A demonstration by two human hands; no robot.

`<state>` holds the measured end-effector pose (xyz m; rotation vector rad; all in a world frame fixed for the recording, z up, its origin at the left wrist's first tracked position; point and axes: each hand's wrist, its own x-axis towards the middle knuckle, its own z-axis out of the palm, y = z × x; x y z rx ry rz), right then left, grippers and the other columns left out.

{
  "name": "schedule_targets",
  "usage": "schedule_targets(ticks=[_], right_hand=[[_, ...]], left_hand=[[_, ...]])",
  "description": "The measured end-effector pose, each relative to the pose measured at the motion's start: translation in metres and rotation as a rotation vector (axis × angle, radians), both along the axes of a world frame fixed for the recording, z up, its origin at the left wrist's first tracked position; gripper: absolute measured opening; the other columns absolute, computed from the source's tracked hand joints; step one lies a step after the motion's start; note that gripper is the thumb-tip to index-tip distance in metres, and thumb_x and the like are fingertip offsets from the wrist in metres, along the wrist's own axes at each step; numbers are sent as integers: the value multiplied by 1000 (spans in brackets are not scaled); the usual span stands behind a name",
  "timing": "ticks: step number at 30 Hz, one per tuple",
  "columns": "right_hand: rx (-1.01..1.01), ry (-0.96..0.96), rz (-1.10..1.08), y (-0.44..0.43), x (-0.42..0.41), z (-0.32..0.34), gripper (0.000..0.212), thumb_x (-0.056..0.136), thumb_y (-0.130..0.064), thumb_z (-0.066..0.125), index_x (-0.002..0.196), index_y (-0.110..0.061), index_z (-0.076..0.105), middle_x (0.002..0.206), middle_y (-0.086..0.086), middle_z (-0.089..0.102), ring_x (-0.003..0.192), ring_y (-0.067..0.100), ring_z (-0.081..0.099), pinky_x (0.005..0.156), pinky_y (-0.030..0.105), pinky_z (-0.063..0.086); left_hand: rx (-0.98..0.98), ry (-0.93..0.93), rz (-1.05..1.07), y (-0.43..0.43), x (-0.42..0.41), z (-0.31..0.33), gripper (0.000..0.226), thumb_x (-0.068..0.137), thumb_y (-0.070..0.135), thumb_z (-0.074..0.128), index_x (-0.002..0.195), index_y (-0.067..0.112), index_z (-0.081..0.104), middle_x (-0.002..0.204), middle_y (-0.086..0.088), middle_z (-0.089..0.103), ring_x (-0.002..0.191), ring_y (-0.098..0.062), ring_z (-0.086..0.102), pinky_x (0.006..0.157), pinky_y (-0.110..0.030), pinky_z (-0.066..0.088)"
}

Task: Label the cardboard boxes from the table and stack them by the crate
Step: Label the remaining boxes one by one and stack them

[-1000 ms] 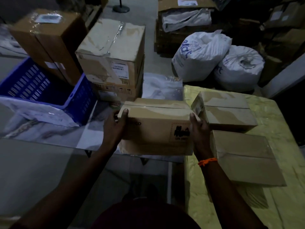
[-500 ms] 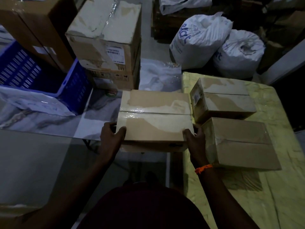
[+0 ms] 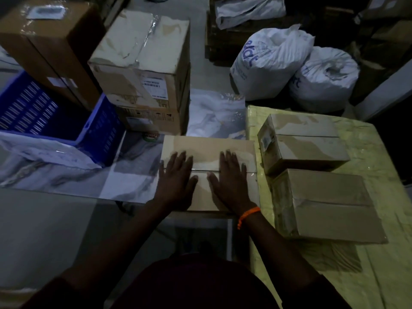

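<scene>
Two hands, left hand (image 3: 176, 175) and right hand (image 3: 229, 178), lie flat with fingers straight on the taped cardboard box (image 3: 209, 148) at centre, hiding much of its top. At 3 o'clock a far box (image 3: 305, 146) and a near box (image 3: 330, 204) sit on the table (image 3: 379, 264). At 10 o'clock the blue crate (image 3: 44, 112) is cut off by the frame edge.

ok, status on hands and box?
Left hand, right hand flat on box top. Box rests beside table. Far box, near box on table, not blocking.

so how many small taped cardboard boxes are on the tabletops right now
3. One brown cardboard box lies on the marbled sheet under the left hand and right hand. Two more sit on the yellow-covered table, a far box and a near box. Others may be hidden.
</scene>
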<state>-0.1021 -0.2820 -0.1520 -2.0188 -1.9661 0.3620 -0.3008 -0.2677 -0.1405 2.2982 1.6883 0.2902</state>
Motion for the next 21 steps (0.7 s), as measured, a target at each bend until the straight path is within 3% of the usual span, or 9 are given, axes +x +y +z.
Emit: schedule_targets(ticks=[3,9,15,21], right_hand=[[-32,-91,25,15,-9,-3,83,97,-62,18,162,-11,26,171,11,18,159,28,14,124,58,3],[-23,-124,49,16,-2,-11,78,101,-58,21,162,-11,27,171,10,18,159,27,14,125,57,5],[0,-189,109,1,8,-17,84,101,-69,16,166,-16,11,173,10,0,160,27,-3,125,55,-3],[71,-257,116,-22,19,-23,85,101,-71,24,166,-18,10,172,16,-4,160,32,-5,123,65,-2]], left_hand=[[-38,61,-28,11,11,-8,66,101,55,23,160,25,24,170,-3,13,157,-26,9,123,-58,5],[-65,96,-40,16,9,-14,73,96,58,16,160,25,27,170,-4,13,157,-29,11,122,-57,3],[-24,140,-55,2,2,-18,75,100,64,12,163,24,12,171,-6,0,157,-27,-2,120,-55,-9],[72,181,-96,-9,-19,-27,75,102,62,18,163,18,19,170,-14,6,157,-33,4,118,-69,10]])
